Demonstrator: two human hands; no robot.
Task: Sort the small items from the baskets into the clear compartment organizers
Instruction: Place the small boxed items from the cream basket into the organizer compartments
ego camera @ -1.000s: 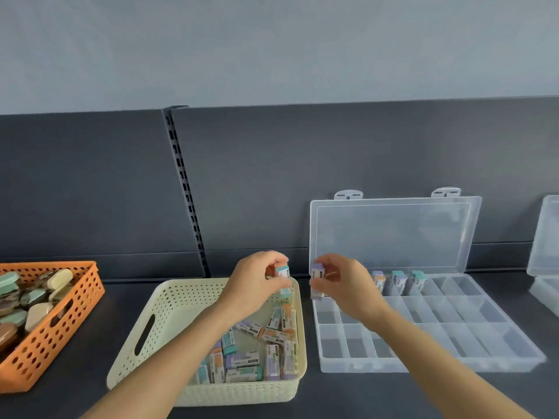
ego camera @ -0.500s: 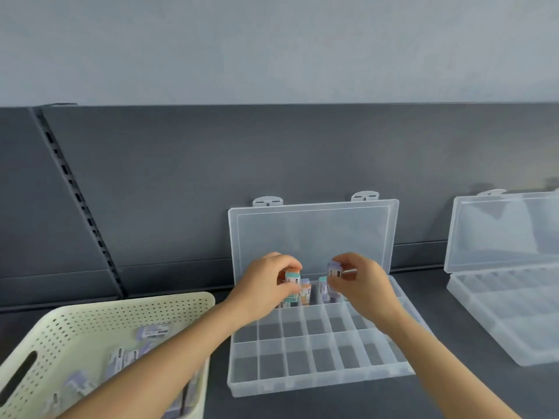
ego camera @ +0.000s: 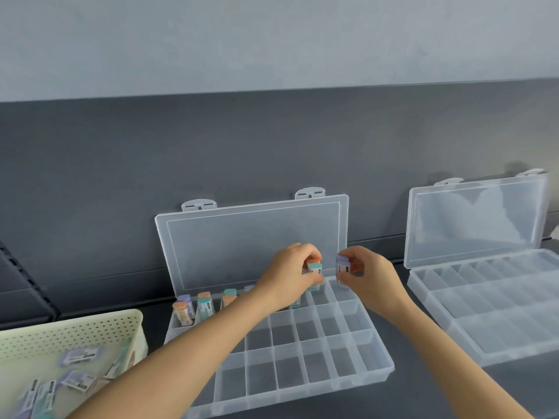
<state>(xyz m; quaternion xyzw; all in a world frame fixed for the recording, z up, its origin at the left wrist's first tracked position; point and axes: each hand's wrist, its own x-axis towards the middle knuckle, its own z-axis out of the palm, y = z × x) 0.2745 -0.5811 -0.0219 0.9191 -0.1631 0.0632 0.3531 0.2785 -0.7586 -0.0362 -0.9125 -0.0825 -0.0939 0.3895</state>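
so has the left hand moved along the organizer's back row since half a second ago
Yes. The left hand with its teal-capped item has gone rightward along the back row of the open organizer, from near the lid's middle toward its right end.

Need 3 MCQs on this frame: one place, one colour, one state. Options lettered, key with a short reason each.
1. The cream basket sits where, relative to the near organizer?
A. left of it
B. right of it
C. behind it

2. Cap colour of the item in the left hand?
A. red
B. teal
C. black

3. The near organizer's lid is:
A. shut
B. removed
C. open, upright

Key: 1 A, the basket is at lower left. 2 B, a teal cap shows between the fingers. 3 C, the lid stands against the back panel.
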